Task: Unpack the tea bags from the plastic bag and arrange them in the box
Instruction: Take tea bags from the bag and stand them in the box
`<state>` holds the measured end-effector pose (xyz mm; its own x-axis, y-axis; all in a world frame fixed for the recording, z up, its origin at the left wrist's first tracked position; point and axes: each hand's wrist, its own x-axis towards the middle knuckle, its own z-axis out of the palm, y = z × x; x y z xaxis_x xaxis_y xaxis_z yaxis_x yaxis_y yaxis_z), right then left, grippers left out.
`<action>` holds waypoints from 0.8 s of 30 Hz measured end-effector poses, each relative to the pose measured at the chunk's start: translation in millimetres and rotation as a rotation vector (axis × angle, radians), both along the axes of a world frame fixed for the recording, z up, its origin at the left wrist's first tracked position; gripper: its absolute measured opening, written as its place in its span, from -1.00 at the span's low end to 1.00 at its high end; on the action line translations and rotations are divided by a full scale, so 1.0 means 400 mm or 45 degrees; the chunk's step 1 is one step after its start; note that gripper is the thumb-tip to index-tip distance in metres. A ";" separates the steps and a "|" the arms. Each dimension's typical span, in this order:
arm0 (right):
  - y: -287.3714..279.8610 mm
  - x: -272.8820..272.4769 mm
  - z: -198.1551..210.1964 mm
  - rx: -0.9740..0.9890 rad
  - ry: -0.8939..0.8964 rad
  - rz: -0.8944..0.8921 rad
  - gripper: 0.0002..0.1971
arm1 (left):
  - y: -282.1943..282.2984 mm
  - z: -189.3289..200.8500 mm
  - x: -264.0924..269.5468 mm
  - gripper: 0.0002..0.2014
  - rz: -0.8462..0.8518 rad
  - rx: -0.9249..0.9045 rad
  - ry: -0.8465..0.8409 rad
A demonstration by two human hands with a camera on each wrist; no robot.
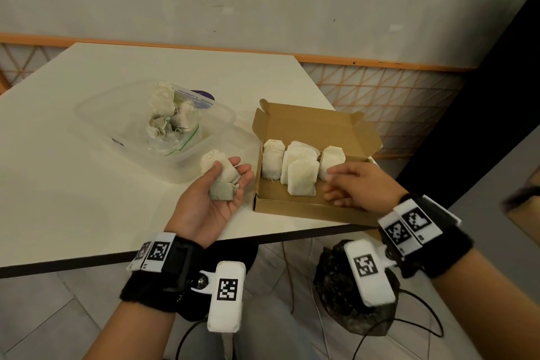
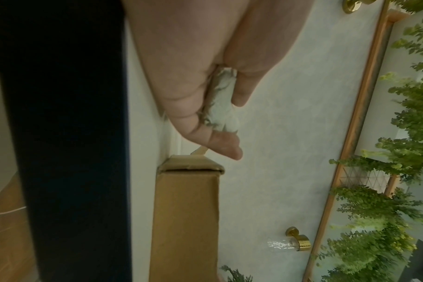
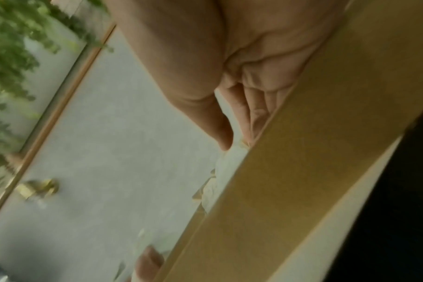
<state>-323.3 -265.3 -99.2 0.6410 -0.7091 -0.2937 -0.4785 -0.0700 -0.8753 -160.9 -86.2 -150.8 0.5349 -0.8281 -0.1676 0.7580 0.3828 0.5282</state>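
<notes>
An open brown cardboard box (image 1: 292,209) sits at the table's right, its lid (image 1: 315,131) folded back. Several white tea bags (image 1: 302,178) stand in a row inside it. My left hand (image 1: 233,175) lies palm up just left of the box and holds a small bunch of tea bags (image 1: 211,159), with the thumb curled over them; the left wrist view shows this bunch (image 2: 222,112) pinched beside the box (image 2: 186,219). My right hand (image 1: 328,187) hovers over the box's right end with relaxed fingers, empty, beside the rightmost tea bag (image 1: 331,161). The zip plastic bag (image 1: 175,137) holds more tea bags (image 1: 163,105).
The plastic bag lies in a clear plastic container (image 1: 96,114) left of the box. The white table's front edge (image 1: 87,260) runs close under my wrists. A black bag (image 1: 350,307) and cables lie on the floor below. A wall stands behind the table.
</notes>
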 end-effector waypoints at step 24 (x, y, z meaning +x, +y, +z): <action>0.012 0.069 -0.029 0.117 -0.139 -0.182 -0.91 | -0.008 0.003 -0.004 -0.61 -0.037 0.098 -0.084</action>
